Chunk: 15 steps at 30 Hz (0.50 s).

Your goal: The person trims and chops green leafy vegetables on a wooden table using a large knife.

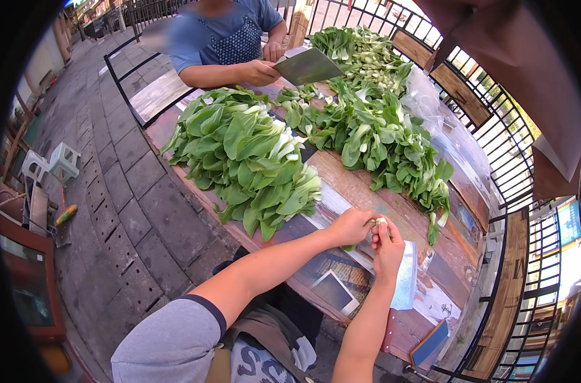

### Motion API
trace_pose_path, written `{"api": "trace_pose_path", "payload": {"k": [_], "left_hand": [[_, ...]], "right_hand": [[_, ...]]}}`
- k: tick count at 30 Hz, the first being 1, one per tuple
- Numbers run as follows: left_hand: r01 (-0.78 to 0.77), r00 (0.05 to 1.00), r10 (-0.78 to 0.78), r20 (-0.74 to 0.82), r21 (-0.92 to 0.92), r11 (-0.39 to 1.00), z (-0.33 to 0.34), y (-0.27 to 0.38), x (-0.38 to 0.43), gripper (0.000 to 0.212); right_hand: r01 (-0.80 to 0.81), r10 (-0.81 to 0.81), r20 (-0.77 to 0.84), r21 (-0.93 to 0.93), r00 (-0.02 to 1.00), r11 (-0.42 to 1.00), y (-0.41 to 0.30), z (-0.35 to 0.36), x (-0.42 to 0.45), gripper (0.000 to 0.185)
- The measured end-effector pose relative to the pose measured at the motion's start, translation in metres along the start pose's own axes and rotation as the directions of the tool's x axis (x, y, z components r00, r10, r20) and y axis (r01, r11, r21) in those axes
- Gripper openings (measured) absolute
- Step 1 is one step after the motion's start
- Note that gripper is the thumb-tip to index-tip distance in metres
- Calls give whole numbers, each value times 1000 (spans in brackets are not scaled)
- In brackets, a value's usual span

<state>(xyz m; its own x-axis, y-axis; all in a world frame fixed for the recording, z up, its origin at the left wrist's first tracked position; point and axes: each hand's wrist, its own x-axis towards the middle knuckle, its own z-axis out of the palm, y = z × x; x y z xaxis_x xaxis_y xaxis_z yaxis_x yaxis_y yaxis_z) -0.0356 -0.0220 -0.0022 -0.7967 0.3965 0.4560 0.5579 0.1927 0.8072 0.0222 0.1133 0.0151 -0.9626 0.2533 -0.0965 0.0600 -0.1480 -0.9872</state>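
Above the near part of the table, my left hand (351, 228) and my right hand (387, 246) meet with their fingertips around a small bok choy (381, 221). Its pale stem end shows between the fingers; the rest is mostly hidden. Beside my right wrist lies a cleaver, its broad blade (407, 282) flat on the wood and its brown handle (388, 330) towards me. A large heap of bok choy (252, 158) rests to the left, white stem ends facing right. Looser bok choy (381, 139) spreads along the right side.
Across the plank-patterned table (340, 167), a co-worker's hand (261, 72) holds another cleaver (312, 67). Farther back is more bok choy (367, 57), near a clear plastic bag (422, 100). A phone (429, 342) lies at the near right corner. Black metal railings (510, 139) border the right.
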Motion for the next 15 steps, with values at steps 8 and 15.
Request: {"api": "trace_pose_path", "payload": {"k": [8,15], "left_hand": [[493,832,-548,88,-572,656,-5,12,7,23],[444,873,-461,158,-647,620,-8,4,6,23]], "right_hand": [[218,-259,-106,-299,960,929,-1,16,-6,33],[276,-308,-56,-316,950,908,-1,23,-6,33]]}}
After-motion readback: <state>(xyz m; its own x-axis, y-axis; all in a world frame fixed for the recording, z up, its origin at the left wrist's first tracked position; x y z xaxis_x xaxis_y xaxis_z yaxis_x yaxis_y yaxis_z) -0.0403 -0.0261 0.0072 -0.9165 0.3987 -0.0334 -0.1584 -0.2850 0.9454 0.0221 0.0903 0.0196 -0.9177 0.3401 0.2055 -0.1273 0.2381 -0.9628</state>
